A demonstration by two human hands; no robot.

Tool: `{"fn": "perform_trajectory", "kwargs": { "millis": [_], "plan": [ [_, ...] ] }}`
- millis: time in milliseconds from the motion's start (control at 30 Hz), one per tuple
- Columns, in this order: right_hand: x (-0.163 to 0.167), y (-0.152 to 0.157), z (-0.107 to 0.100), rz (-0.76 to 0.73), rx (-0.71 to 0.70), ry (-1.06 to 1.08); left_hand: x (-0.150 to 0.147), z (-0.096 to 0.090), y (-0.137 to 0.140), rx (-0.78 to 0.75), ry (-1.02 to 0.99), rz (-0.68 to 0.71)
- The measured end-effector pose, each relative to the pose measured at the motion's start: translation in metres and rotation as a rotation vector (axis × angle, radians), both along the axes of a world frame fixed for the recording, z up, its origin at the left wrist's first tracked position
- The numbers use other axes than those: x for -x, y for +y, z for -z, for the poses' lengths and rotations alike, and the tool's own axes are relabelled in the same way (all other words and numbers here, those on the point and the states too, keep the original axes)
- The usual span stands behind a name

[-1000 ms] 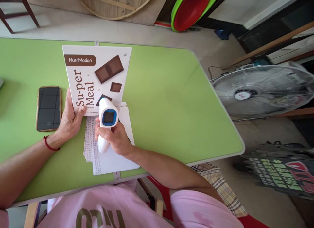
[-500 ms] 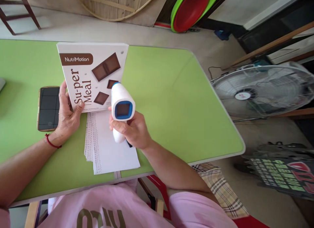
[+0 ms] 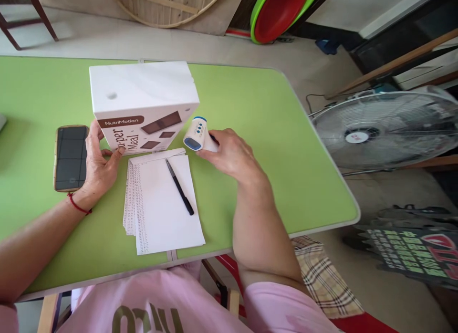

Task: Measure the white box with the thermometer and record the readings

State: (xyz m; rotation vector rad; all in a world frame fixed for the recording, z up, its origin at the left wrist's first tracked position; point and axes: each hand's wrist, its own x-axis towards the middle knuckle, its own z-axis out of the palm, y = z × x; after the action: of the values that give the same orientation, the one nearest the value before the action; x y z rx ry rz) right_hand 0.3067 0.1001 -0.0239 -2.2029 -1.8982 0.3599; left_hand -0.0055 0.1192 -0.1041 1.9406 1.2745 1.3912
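My left hand (image 3: pixel 102 163) grips the lower left edge of a white NutriMotion box (image 3: pixel 143 89), thumb on the printed front, other fingers partly hidden behind it. The box stands tilted on the table, its white top face in sight. In my right hand (image 3: pixel 232 154) is a white infrared thermometer (image 3: pixel 196 134) with blue trim, its handle wrapped by my fingers. The thermometer is tipped over to the side, just right of the box, its small screen facing left and down. Below the box lies a stack of paper sheets (image 3: pixel 161 228) with a black pen (image 3: pixel 179 187) across the top sheet.
A smartphone (image 3: pixel 71 158) lies left of my left hand on the green table (image 3: pixel 286 180). Beyond the table's right edge stands a floor fan (image 3: pixel 386 132). Red and green basins (image 3: pixel 281 13) lean at the back, and a plaid cloth (image 3: pixel 325 280) hangs near the front edge.
The box has tilted, bringing its top face into view. My right hand has moved right with the thermometer and turned it sideways, uncovering the pen.
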Motion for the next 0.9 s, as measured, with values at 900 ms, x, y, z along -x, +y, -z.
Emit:
{"fn": "perform_trajectory", "kwargs": {
  "millis": [900],
  "plan": [
    [0.056,-0.033,0.003,-0.761,-0.283,0.865,-0.026,-0.062,-0.079,-0.266,1.127,0.209]
  ]
}}
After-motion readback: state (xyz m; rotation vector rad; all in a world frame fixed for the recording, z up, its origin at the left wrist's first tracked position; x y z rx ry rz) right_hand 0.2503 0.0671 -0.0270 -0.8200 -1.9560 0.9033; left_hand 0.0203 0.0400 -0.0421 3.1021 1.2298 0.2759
